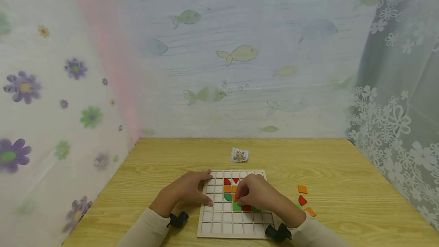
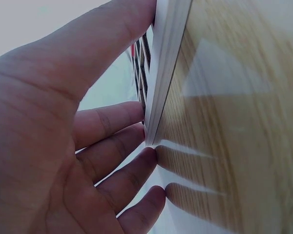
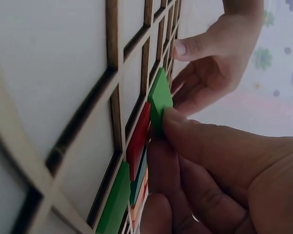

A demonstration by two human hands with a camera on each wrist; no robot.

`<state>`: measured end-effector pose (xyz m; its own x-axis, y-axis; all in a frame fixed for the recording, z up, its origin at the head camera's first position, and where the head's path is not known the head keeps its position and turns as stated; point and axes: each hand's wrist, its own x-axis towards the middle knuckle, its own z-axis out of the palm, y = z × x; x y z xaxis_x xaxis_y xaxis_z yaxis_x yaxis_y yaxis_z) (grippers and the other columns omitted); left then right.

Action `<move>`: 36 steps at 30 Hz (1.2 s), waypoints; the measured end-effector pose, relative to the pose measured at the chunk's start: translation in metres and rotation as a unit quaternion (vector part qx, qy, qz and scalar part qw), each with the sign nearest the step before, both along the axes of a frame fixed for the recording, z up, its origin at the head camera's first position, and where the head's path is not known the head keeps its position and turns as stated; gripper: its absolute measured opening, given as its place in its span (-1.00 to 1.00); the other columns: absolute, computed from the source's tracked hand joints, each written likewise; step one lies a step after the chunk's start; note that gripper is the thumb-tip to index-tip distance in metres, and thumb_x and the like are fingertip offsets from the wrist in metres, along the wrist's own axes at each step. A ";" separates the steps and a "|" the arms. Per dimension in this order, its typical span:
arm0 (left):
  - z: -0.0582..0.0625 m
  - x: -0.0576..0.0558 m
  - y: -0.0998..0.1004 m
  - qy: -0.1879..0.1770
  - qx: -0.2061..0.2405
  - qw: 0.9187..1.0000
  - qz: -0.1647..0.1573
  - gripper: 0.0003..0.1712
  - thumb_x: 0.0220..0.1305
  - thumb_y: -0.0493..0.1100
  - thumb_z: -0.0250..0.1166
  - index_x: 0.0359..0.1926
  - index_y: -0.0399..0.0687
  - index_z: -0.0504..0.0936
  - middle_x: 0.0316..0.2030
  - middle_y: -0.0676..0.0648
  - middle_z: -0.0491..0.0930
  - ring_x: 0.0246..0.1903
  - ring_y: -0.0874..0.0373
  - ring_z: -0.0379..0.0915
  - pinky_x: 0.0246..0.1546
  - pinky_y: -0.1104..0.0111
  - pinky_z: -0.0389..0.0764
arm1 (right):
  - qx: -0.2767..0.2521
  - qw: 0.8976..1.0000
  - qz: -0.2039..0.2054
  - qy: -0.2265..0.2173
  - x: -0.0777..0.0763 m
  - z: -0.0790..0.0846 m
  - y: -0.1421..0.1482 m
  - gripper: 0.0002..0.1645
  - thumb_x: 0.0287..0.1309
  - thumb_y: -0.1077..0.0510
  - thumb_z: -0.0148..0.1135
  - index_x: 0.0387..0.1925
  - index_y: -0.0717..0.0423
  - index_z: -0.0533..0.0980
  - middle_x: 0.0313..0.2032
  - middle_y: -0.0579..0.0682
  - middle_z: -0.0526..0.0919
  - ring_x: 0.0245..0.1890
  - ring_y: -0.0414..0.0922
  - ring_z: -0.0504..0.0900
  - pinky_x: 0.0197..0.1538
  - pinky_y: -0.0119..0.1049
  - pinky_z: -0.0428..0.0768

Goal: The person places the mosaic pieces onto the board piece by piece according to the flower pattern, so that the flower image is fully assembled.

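A wooden grid board (image 1: 217, 217) lies on the table. Between thumb and fingertips my right hand (image 1: 256, 190) pinches a green square tile (image 3: 159, 92), tilted over a cell in the board's middle. Around it sit a red quarter-round tile (image 1: 227, 181), a small red triangle (image 1: 236, 180), an orange tile (image 1: 228, 188), a teal quarter-round tile (image 1: 228, 197) and a red tile (image 1: 246, 208); others are partly hidden by the hand. My left hand (image 1: 186, 189) rests at the board's left side, thumb on its rim, fingers spread and fairly straight along the edge.
Right of the board lie loose tiles: an orange square (image 1: 302, 189), a red piece (image 1: 302, 200), another orange piece (image 1: 310, 211) and a green one partly behind the right wrist. A printed pattern card (image 1: 239, 154) lies beyond the board. Patterned curtains surround the table (image 1: 164, 153).
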<state>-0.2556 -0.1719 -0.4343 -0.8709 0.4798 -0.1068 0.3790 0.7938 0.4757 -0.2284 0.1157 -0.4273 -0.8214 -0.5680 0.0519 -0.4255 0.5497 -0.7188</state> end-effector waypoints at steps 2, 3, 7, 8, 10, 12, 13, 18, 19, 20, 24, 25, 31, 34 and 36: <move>0.000 0.000 0.000 0.000 0.002 1.000 0.000 0.12 -0.03 0.35 0.60 0.50 0.04 0.43 0.56 0.04 0.26 0.54 -0.07 0.18 0.47 -0.09 0.33 | 0.001 1.000 -0.003 0.003 0.001 0.001 -0.001 -0.81 0.05 0.28 0.58 -0.49 -0.04 0.71 -0.50 -0.22 0.72 -0.49 -0.27 0.63 -0.35 -0.37 0.62; 0.000 0.000 0.000 -0.001 0.002 1.000 0.000 0.12 -0.03 0.35 0.60 0.50 0.04 0.43 0.56 0.03 0.26 0.54 -0.07 0.18 0.47 -0.09 0.32 | 0.002 1.000 -0.005 0.005 0.002 0.001 -0.002 -0.80 0.04 0.29 0.58 -0.49 -0.04 0.70 -0.51 -0.22 0.72 -0.49 -0.27 0.63 -0.35 -0.38 0.62; 0.000 0.001 0.000 0.000 0.003 1.000 0.000 0.12 -0.03 0.34 0.60 0.50 0.03 0.43 0.56 0.03 0.26 0.54 -0.08 0.18 0.47 -0.09 0.32 | -0.001 1.000 -0.007 0.008 0.004 0.003 -0.004 -0.80 0.01 0.30 0.59 -0.50 -0.02 0.70 -0.51 -0.21 0.72 -0.49 -0.27 0.61 -0.36 -0.37 0.61; 0.000 0.001 0.000 0.000 0.002 1.000 0.000 0.13 -0.03 0.35 0.60 0.50 0.03 0.43 0.56 0.03 0.26 0.54 -0.08 0.18 0.47 -0.09 0.32 | -0.002 1.000 -0.007 0.008 0.004 0.003 -0.004 -0.80 0.00 0.30 0.60 -0.50 -0.02 0.70 -0.51 -0.20 0.72 -0.49 -0.26 0.62 -0.36 -0.37 0.61; 0.000 0.001 0.000 0.002 0.002 1.000 0.000 0.13 -0.04 0.35 0.60 0.50 0.03 0.43 0.56 0.03 0.27 0.54 -0.08 0.19 0.47 -0.09 0.32 | -0.006 1.000 -0.005 0.007 0.005 0.004 -0.004 -0.80 0.00 0.30 0.60 -0.50 -0.01 0.70 -0.51 -0.20 0.72 -0.49 -0.26 0.62 -0.36 -0.37 0.61; 0.000 0.002 0.000 0.002 0.001 1.000 0.000 0.13 -0.04 0.35 0.60 0.50 0.03 0.43 0.55 0.02 0.27 0.53 -0.08 0.19 0.47 -0.09 0.32 | -0.006 1.000 -0.005 0.005 0.005 0.003 -0.004 -0.81 0.00 0.30 0.60 -0.50 -0.01 0.70 -0.51 -0.19 0.73 -0.49 -0.26 0.62 -0.36 -0.37 0.62; 0.000 0.002 0.000 0.002 0.002 1.000 0.000 0.13 -0.04 0.35 0.60 0.50 0.03 0.43 0.55 0.02 0.27 0.53 -0.09 0.20 0.47 -0.09 0.33 | -0.006 1.000 -0.005 0.004 0.004 0.003 -0.004 -0.81 0.00 0.30 0.60 -0.50 0.00 0.71 -0.51 -0.19 0.72 -0.49 -0.26 0.62 -0.36 -0.37 0.62; 0.000 0.002 -0.001 0.000 0.005 1.000 0.000 0.12 -0.04 0.35 0.60 0.50 0.04 0.43 0.56 0.02 0.27 0.53 -0.10 0.20 0.46 -0.10 0.33 | -0.004 1.000 -0.007 0.003 0.003 0.002 -0.004 -0.81 0.00 0.29 0.60 -0.49 -0.01 0.70 -0.51 -0.20 0.72 -0.49 -0.26 0.62 -0.36 -0.37 0.62; 0.000 0.002 -0.001 -0.001 0.006 1.000 0.000 0.12 -0.04 0.35 0.60 0.50 0.04 0.43 0.56 0.03 0.27 0.53 -0.10 0.20 0.46 -0.10 0.33 | -0.004 1.000 -0.007 0.003 0.003 0.001 -0.005 -0.81 0.00 0.29 0.61 -0.49 -0.01 0.70 -0.51 -0.21 0.71 -0.48 -0.26 0.62 -0.35 -0.37 0.61; 0.000 0.002 -0.001 0.000 0.006 1.000 -0.001 0.12 -0.04 0.34 0.60 0.50 0.03 0.43 0.55 0.02 0.27 0.53 -0.11 0.20 0.46 -0.11 0.33 | -0.004 1.000 -0.008 0.003 0.003 0.001 -0.005 -0.80 0.00 0.29 0.61 -0.49 -0.01 0.70 -0.51 -0.21 0.71 -0.48 -0.26 0.62 -0.35 -0.37 0.61; -0.001 0.001 -0.001 0.000 0.007 1.000 -0.003 0.13 -0.05 0.35 0.61 0.50 0.03 0.43 0.55 0.01 0.28 0.53 -0.09 0.20 0.47 -0.09 0.32 | -0.003 1.000 -0.006 0.005 0.002 -0.001 -0.005 -0.79 -0.02 0.28 0.62 -0.49 -0.02 0.70 -0.52 -0.21 0.70 -0.48 -0.26 0.62 -0.35 -0.37 0.61; -0.001 0.001 -0.001 0.001 0.007 1.000 -0.004 0.14 -0.05 0.35 0.61 0.50 0.03 0.43 0.55 0.01 0.28 0.53 -0.09 0.20 0.47 -0.09 0.32 | -0.003 1.000 -0.005 0.005 0.002 -0.001 -0.005 -0.79 -0.02 0.28 0.62 -0.49 -0.03 0.70 -0.52 -0.21 0.70 -0.48 -0.26 0.63 -0.36 -0.38 0.61; -0.003 -0.001 -0.001 0.004 0.004 1.000 -0.005 0.16 -0.06 0.36 0.60 0.52 0.06 0.40 0.54 0.02 0.29 0.54 -0.05 0.19 0.48 -0.07 0.32 | -0.001 1.000 -0.001 0.008 0.001 -0.001 -0.005 -0.79 -0.02 0.27 0.63 -0.49 -0.04 0.70 -0.52 -0.23 0.70 -0.48 -0.28 0.63 -0.35 -0.39 0.62; -0.003 -0.002 -0.001 0.003 0.003 1.000 -0.005 0.15 -0.05 0.37 0.59 0.51 0.06 0.41 0.55 0.02 0.28 0.54 -0.05 0.19 0.48 -0.08 0.31 | -0.003 1.000 0.003 0.005 0.000 0.002 -0.003 -0.81 0.00 0.25 0.62 -0.48 -0.04 0.70 -0.51 -0.21 0.72 -0.48 -0.27 0.65 -0.35 -0.39 0.63; -0.003 -0.002 -0.001 0.001 0.004 1.000 -0.004 0.14 -0.05 0.38 0.59 0.51 0.07 0.41 0.55 0.02 0.27 0.54 -0.05 0.18 0.48 -0.08 0.30 | -0.010 1.000 0.007 0.002 0.000 0.004 0.000 -0.83 0.01 0.24 0.62 -0.47 -0.02 0.71 -0.50 -0.20 0.73 -0.48 -0.26 0.67 -0.35 -0.38 0.64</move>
<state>-0.2581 -0.1727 -0.4368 -0.8668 0.4882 -0.1013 0.3868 0.7866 0.4813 -0.2285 0.1152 -0.4233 -0.8136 -0.5777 0.0662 -0.4356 0.5301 -0.7275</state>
